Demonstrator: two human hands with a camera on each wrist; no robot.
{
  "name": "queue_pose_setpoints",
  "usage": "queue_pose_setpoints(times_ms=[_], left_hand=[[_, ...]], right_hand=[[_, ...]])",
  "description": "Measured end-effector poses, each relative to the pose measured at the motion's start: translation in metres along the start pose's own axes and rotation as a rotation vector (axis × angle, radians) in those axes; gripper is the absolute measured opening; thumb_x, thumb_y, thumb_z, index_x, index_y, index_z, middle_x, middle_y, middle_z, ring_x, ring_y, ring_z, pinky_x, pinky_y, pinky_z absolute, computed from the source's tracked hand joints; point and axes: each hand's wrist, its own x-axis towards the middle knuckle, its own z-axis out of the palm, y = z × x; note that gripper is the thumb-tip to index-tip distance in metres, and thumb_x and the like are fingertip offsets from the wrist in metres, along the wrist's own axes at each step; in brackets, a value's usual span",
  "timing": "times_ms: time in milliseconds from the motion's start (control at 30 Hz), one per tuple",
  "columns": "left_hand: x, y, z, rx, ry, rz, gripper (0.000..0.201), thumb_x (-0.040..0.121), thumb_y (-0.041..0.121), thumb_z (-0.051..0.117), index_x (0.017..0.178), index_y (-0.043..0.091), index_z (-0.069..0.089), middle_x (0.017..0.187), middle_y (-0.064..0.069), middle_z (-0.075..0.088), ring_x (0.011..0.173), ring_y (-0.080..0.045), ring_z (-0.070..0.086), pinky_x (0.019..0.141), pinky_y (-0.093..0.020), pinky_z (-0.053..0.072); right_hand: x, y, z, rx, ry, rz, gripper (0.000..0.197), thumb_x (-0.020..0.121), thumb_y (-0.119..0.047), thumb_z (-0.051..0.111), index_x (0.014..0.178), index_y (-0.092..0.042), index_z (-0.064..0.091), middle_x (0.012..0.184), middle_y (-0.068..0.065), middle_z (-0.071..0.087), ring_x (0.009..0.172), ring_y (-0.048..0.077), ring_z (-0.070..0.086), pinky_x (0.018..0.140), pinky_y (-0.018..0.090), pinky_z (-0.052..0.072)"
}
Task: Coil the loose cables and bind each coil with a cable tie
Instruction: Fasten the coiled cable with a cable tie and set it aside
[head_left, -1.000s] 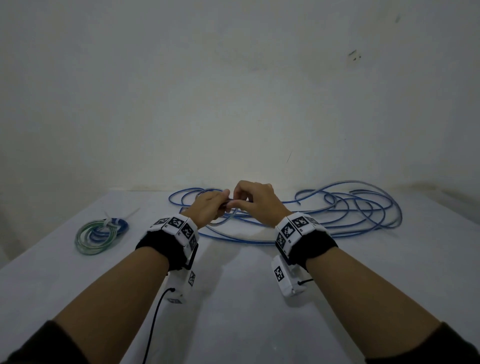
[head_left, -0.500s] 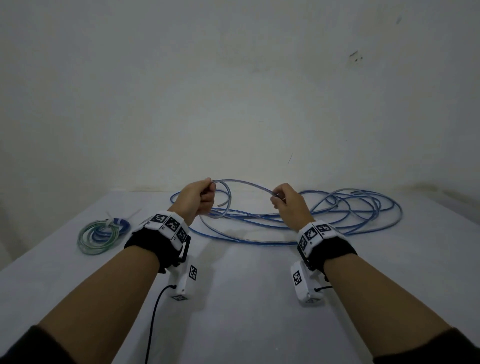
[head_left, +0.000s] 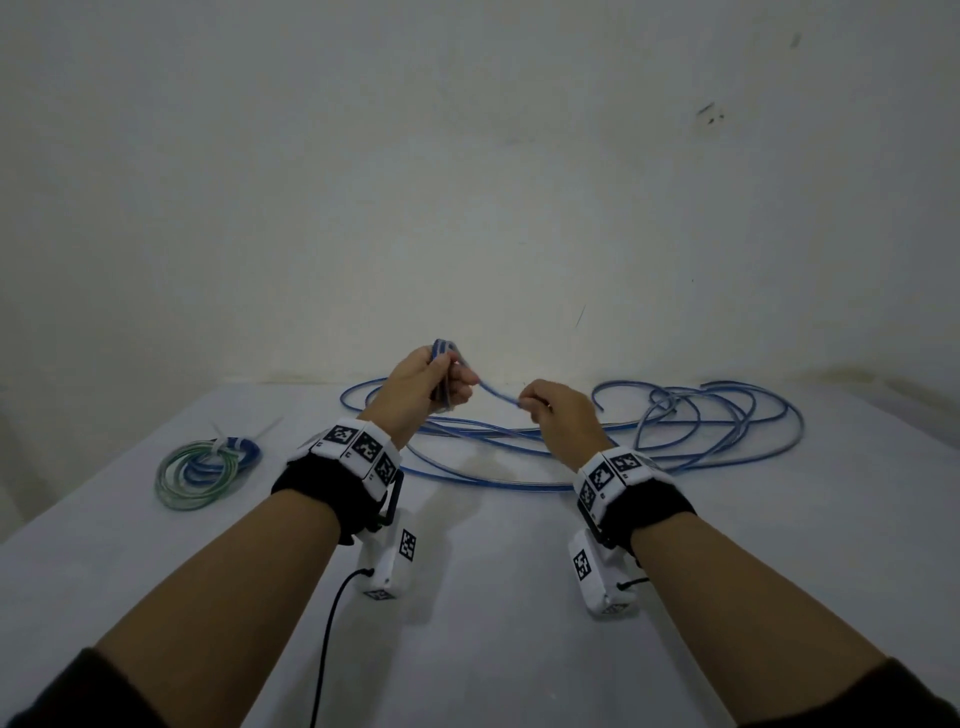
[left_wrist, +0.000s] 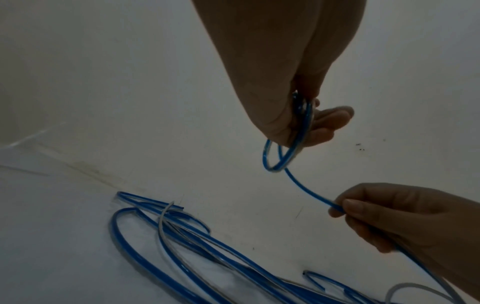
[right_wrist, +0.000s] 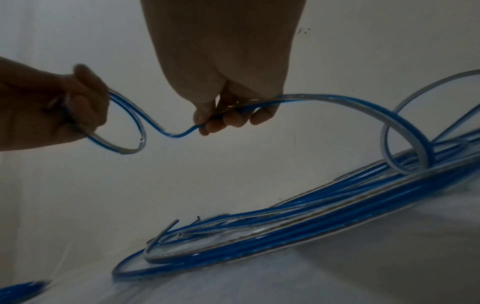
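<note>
One bound coil already lies on the table's left side. Left hand grips the first small loops of blue cable; right hand pinches the strand feeding it — most still sprawls loose, untied

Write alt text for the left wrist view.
The left hand grips a small loop of blue cable while the right hand pinches the same cable lower right. More loose cable lies on the white table below.
</note>
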Motion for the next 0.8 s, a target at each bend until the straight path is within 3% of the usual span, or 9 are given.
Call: queue_pose_setpoints(times_ms=[67, 133, 233, 333, 433, 500, 567, 700, 800], left_hand=[[0.002, -0.002, 0.004, 0.073, 0.004, 0.074, 0.022, 0.102, 0.01, 0.027, 0.087, 0.011, 0.044, 0.073, 0.0, 0.07, 0.064, -0.007, 0.067, 0.065, -0.019, 0.055], [0.002, -0.007, 0.008, 0.216, 0.012, 0.123, 0.02, 0.101, 0.01, 0.028, 0.088, 0.013, 0.043, 0.087, -0.004, 0.068, 0.073, -0.006, 0.069, 0.074, -0.02, 0.054], [0.001, -0.016, 0.008, 0.478, 0.0, 0.163, 0.019, 0.101, 0.011, 0.03, 0.087, 0.016, 0.043, 0.1, -0.008, 0.065, 0.09, -0.014, 0.067, 0.087, -0.027, 0.052], [-0.001, -0.021, 0.004, 0.657, -0.012, 0.137, 0.015, 0.1, 0.012, 0.032, 0.09, 0.009, 0.043, 0.1, -0.011, 0.067, 0.091, -0.021, 0.067, 0.09, -0.036, 0.051], [-0.003, -0.019, 0.004, 0.693, -0.023, 0.092, 0.015, 0.1, 0.012, 0.031, 0.098, 0.002, 0.042, 0.091, -0.016, 0.069, 0.082, -0.025, 0.068, 0.087, -0.04, 0.053], [-0.004, -0.017, 0.005, 0.696, -0.025, 0.082, 0.015, 0.101, 0.012, 0.03, 0.094, 0.004, 0.041, 0.082, -0.015, 0.068, 0.077, -0.025, 0.067, 0.086, -0.041, 0.053], [-0.003, -0.015, 0.004, 0.726, -0.01, 0.084, 0.017, 0.101, 0.013, 0.03, 0.088, 0.009, 0.04, 0.075, -0.01, 0.066, 0.071, -0.023, 0.066, 0.083, -0.039, 0.053], [-0.002, -0.012, 0.002, 0.749, 0.044, 0.067, 0.015, 0.1, 0.012, 0.029, 0.091, 0.006, 0.04, 0.072, -0.007, 0.064, 0.066, -0.019, 0.063, 0.075, -0.033, 0.053], [-0.003, -0.014, 0.003, 0.789, -0.008, 0.039, 0.016, 0.1, 0.011, 0.031, 0.088, 0.008, 0.041, 0.079, -0.008, 0.062, 0.069, -0.015, 0.064, 0.065, -0.025, 0.053]], right_hand=[[-0.001, -0.011, 0.001, -0.05, -0.131, -0.016, 0.022, 0.095, -0.017, 0.046, 0.088, -0.015, 0.066, 0.064, -0.014, 0.05, 0.074, 0.016, 0.051, 0.088, 0.045, 0.039], [-0.003, -0.019, -0.001, -0.041, -0.215, -0.024, 0.021, 0.095, -0.02, 0.047, 0.089, -0.017, 0.067, 0.067, -0.016, 0.053, 0.076, 0.012, 0.05, 0.091, 0.041, 0.037], [-0.006, -0.024, -0.005, 0.121, -0.234, -0.095, 0.006, 0.085, -0.015, 0.06, 0.09, -0.015, 0.065, 0.071, 0.0, 0.058, 0.065, 0.01, 0.048, 0.073, 0.027, 0.042], [-0.006, -0.027, -0.009, 0.149, -0.194, -0.176, 0.016, 0.08, -0.001, 0.06, 0.095, -0.007, 0.058, 0.063, -0.006, 0.047, 0.055, 0.003, 0.043, 0.058, 0.012, 0.035], [0.0, -0.026, -0.01, 0.087, -0.123, -0.241, 0.011, 0.079, -0.004, 0.067, 0.088, -0.008, 0.062, 0.075, -0.003, 0.056, 0.064, 0.002, 0.048, 0.065, 0.018, 0.039], [0.001, -0.023, -0.008, -0.044, -0.056, -0.288, 0.007, 0.08, -0.014, 0.07, 0.085, -0.014, 0.066, 0.086, -0.001, 0.062, 0.076, 0.013, 0.055, 0.075, 0.029, 0.04], [0.001, -0.021, -0.007, -0.203, 0.045, -0.302, 0.005, 0.082, -0.025, 0.067, 0.086, -0.022, 0.069, 0.09, -0.003, 0.064, 0.085, 0.019, 0.057, 0.08, 0.035, 0.032], [-0.002, -0.017, -0.005, -0.182, 0.156, -0.305, 0.015, 0.081, -0.023, 0.061, 0.09, -0.024, 0.073, 0.089, 0.001, 0.06, 0.085, 0.021, 0.055, 0.078, 0.034, 0.026], [-0.003, -0.022, -0.001, -0.175, 0.07, -0.358, 0.018, 0.083, -0.024, 0.059, 0.094, -0.024, 0.074, 0.086, 0.003, 0.056, 0.085, 0.021, 0.049, 0.078, 0.033, 0.022]])
